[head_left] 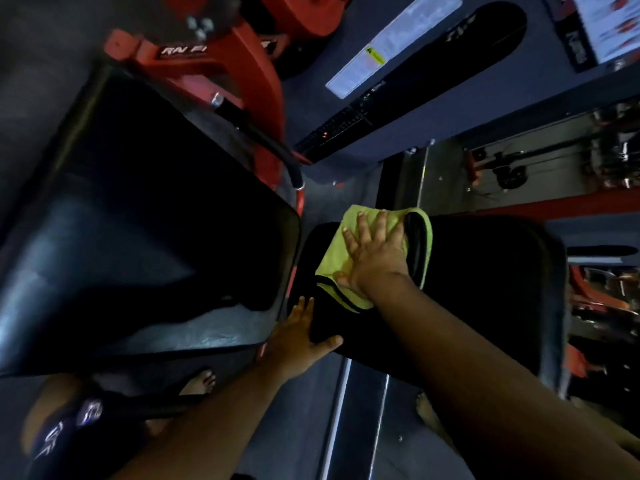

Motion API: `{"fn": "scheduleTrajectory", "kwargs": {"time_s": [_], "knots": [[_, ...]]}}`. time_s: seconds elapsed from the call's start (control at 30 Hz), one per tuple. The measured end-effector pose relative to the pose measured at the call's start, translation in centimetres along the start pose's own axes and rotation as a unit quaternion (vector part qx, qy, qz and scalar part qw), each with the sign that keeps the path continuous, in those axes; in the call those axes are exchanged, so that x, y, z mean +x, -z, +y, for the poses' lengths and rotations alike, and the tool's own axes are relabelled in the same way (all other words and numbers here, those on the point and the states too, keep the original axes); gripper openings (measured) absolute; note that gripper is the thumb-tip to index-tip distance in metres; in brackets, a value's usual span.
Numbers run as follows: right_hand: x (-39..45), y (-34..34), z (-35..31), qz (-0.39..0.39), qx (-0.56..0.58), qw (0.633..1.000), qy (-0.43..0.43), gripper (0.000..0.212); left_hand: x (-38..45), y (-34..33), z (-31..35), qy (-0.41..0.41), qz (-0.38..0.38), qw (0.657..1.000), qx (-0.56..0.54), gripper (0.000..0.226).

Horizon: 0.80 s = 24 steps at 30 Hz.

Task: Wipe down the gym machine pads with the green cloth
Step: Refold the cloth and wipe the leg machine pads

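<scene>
Dim gym floor, dark carpet, red machine frame (242,74) above and left of the seat pad (485,289). Large black back pad (138,220) just left of the seat pad, narrow gap between them. Bare feet on the floor below the seat pad.

Green cloth (349,244) flat on the left part of the seat pad, near its far edge, one black-trimmed corner folded over to the right of the fingers. Right hand (374,251) on top of the cloth, palm down, fingers straight and spread wide, pressing, not gripping. Right forearm long and straight from the lower right, across the near part of the seat pad. Left hand (301,337) at the near left corner of the seat pad, fingers straight, thumb out to the right, resting on the pad edge, holding nothing.

Likely risks: cloth held by flat pressure only, so easy to bunch or slip out from under the palm on a fast stroke; cloth close to the far edge, so possible to push off toward the floor; folded corner wiping nothing; right part of the seat pad easy to miss in such poor light.
</scene>
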State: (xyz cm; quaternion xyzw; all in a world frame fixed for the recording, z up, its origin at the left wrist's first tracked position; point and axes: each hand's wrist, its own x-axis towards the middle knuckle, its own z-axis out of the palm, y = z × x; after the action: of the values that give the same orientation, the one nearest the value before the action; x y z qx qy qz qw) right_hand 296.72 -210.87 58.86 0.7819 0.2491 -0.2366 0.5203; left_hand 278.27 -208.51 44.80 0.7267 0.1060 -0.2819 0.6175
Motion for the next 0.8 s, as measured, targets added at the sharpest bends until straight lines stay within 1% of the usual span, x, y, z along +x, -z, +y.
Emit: {"fn": "scheduleTrajectory", "kwargs": {"time_s": [0.1, 0.17, 0.27, 0.37, 0.47, 0.57, 0.7, 0.8], "knots": [[2.8, -0.5, -3.0, -0.014, -0.007, 1.0, 0.013, 0.105, 0.4, -0.3, -2.8, 0.008, 0.006, 1.0, -0.016, 0.111], [4.2, -0.9, -4.9, -0.024, -0.007, 0.999, 0.022, 0.107, 0.3, -0.3, -4.1, 0.0, 0.003, 1.0, -0.012, 0.103], [5.2, -1.1, -6.9, -0.031, -0.015, 0.999, 0.038, 0.108, 0.2, -0.5, -4.8, -0.009, 0.004, 1.0, -0.008, 0.092], [5.0, -1.2, -7.6, -0.04, -0.026, 0.997, 0.053, 0.105, 0.2, -0.8, -4.5, -0.014, 0.008, 1.0, 0.013, 0.089], [3.6, -0.8, -6.2, -0.034, -0.024, 0.998, 0.046, 0.097, -0.5, -0.3, -2.9, -0.017, 0.002, 1.0, 0.022, 0.086], [1.2, 0.0, -3.4, -0.026, -0.03, 0.999, 0.036, 0.091, -1.6, 0.4, -0.2, -0.024, -0.017, 0.999, 0.028, 0.088], [-2.4, 1.3, 0.2, -0.036, 0.038, 0.999, 0.011, 0.073, -3.0, 0.2, 4.1, -0.044, -0.026, 0.998, 0.046, 0.093], [-5.6, 2.0, 2.0, 0.0, 0.052, 0.999, 0.005, 0.062, -4.3, 0.4, 6.9, -0.056, -0.031, 0.996, 0.056, 0.094]]}}
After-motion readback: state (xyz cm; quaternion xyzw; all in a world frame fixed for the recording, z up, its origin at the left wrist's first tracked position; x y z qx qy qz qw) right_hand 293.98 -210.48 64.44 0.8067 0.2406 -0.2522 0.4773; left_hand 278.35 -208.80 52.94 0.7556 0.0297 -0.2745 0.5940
